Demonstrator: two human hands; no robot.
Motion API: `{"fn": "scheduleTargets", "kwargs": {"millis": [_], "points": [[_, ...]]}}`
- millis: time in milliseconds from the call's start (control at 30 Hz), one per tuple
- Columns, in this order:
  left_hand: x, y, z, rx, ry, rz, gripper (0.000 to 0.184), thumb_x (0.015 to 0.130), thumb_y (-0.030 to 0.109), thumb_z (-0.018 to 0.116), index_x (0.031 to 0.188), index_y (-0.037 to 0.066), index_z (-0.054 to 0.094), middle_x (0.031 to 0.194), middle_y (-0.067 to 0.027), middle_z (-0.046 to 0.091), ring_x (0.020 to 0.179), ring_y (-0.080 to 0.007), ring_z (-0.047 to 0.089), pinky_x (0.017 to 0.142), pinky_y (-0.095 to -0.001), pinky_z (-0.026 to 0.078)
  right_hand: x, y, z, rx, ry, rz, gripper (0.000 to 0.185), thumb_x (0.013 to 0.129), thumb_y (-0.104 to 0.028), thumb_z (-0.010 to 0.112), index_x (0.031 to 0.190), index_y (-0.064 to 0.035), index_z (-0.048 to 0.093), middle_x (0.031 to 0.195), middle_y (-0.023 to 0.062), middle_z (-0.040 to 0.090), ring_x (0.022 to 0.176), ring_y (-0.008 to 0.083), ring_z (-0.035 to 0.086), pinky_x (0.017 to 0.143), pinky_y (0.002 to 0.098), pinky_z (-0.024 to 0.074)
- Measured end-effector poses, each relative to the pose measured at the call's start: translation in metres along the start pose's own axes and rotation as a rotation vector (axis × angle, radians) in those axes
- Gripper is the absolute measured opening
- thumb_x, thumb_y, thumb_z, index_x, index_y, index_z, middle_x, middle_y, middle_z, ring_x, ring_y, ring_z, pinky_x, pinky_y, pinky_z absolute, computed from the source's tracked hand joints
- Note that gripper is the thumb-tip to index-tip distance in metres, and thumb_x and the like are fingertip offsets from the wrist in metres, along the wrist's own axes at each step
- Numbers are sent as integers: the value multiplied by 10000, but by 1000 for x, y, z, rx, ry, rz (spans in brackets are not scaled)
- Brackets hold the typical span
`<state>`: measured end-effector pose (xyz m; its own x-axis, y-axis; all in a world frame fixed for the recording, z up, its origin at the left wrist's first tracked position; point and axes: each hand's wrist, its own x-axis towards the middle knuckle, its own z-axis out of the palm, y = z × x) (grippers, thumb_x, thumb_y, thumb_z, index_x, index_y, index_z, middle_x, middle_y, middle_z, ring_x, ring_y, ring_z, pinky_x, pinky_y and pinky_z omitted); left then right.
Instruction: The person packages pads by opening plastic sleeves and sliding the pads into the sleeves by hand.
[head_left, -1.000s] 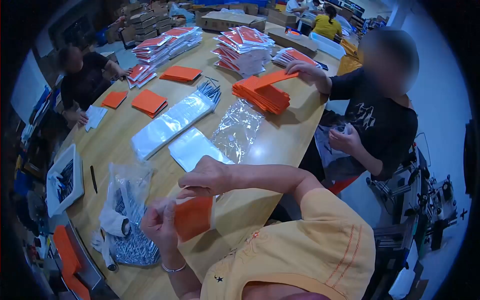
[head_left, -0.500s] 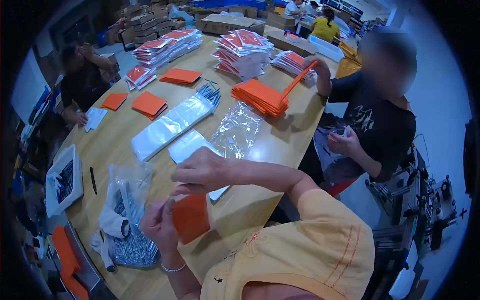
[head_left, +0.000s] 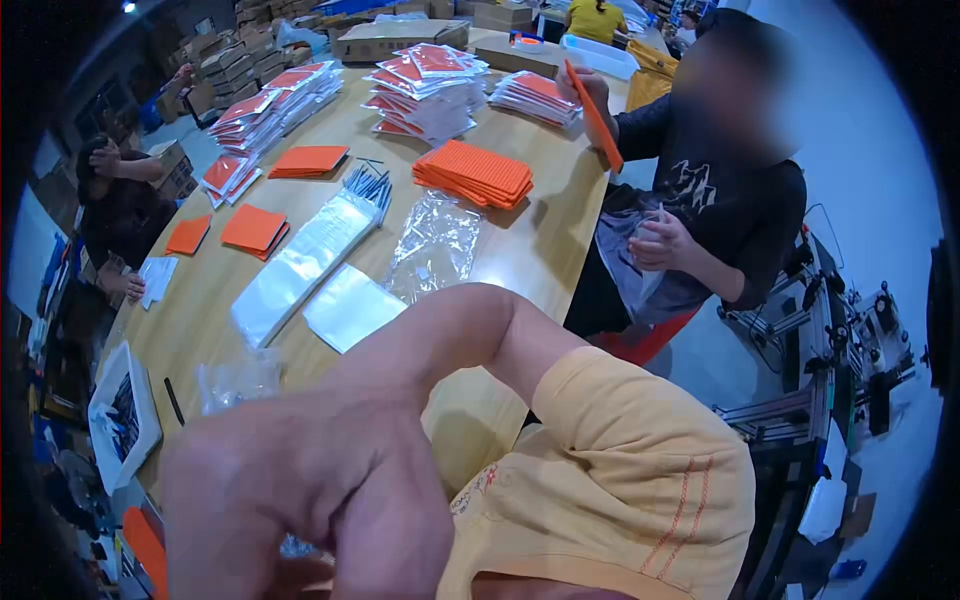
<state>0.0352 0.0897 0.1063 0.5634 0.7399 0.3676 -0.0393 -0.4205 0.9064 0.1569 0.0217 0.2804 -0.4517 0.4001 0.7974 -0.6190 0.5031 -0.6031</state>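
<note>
My right hand is large and blurred close to the camera, at the lower left. Its fingers point down, and whatever they hold is hidden. A small reddish-orange patch shows beneath it at the bottom edge, too little to name. My left hand is out of sight. Beyond my right forearm lie a stack of flat clear-and-white plastic bags and a longer stack of plastic sleeves. A crinkled clear bag lies beside them. Behind it sits a pile of orange padded pouches.
Bundles of packed red-and-white packets stand at the back. Smaller orange stacks lie left. A white tray of dark pens and a black pen are at the left edge. A co-worker on the right holds an orange pouch; another person sits left.
My right hand has come up close to the camera, covering the orange piece and clear bag my hands held. My left hand has gone from sight. The co-worker's orange pouch has lifted off the pile.
</note>
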Motion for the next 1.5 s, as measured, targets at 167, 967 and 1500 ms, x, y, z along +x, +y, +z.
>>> {"fn": "scheduleTargets", "kwargs": {"millis": [167, 967, 1500], "points": [[3, -6, -1, 15, -54, 25, 95, 831, 54, 608, 811, -21, 662, 734, -55, 632, 620, -126, 497, 634, -241, 417, 22, 12, 17, 579, -242, -505, 110, 872, -47, 597, 869, 35, 670, 660, 95, 619, 454, 134, 487, 437, 199, 421], [-5, -1, -11, 88, -82, 148, 96, 829, 55, 607, 820, -25, 659, 720, -54, 633, 599, -133, 491, 597, -241, 407, -5, 39, 6, 117, -33, 58, 68, 832, -70, 598, 779, -27, 598, 625, 48, 539, 490, 171, 447, 447, 238, 372], [-7, 24, 4, 33, -65, 73, 147, 858, 74, 578, 851, -47, 661, 714, -51, 607, 618, -138, 481, 620, -253, 407, -184, 27, -50, -1092, 265, 513, 109, 844, -105, 642, 828, -46, 552, 744, 48, 530, 546, 202, 452, 519, 297, 374]]}}
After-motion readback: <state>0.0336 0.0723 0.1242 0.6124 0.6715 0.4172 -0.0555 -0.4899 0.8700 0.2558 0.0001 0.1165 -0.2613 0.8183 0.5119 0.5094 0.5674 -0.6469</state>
